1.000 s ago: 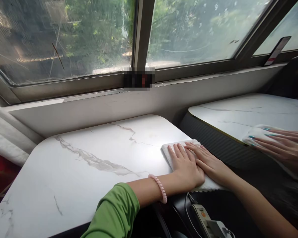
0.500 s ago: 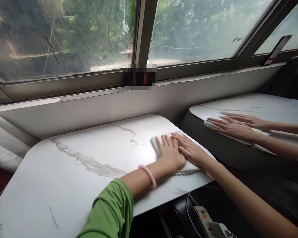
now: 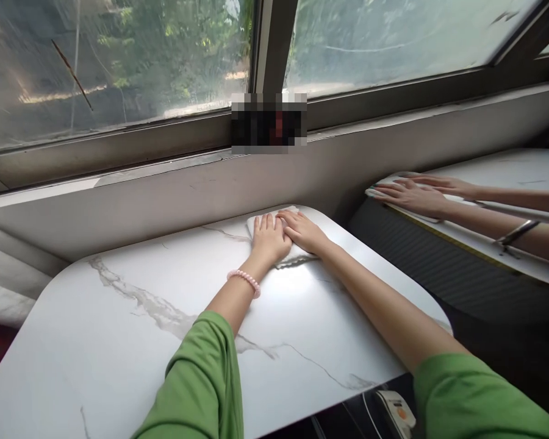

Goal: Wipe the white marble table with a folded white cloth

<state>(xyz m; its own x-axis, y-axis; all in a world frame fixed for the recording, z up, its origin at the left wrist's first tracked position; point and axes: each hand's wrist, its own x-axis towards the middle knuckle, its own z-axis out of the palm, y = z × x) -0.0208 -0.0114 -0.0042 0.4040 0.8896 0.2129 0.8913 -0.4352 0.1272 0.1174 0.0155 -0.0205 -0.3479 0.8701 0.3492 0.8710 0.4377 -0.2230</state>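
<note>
Both of my hands lie flat on a folded white cloth (image 3: 297,257) near the far edge of a white marble-patterned table (image 3: 132,360). My left hand (image 3: 271,238), with a pink bead bracelet (image 3: 244,282) at its wrist, presses on the cloth's left part, fingers stretched out. Beside it, my right hand (image 3: 304,231) rests with its fingers extended, their tips touching or nearly touching the left hand. The palms hide much of the cloth.
At the right, another person's hands (image 3: 414,196) press a white cloth on a second marble-patterned table (image 3: 498,161). A low wall (image 3: 187,198) and windows border the far side. Beneath my table's near edge sits a power strip (image 3: 397,411). A blurred dark object (image 3: 269,125) stands on the sill.
My hands and the cloth have slid away from me, toward the table's far edge and leftward. My right green sleeve has come into view. The other person's hands remain on their cloth.
</note>
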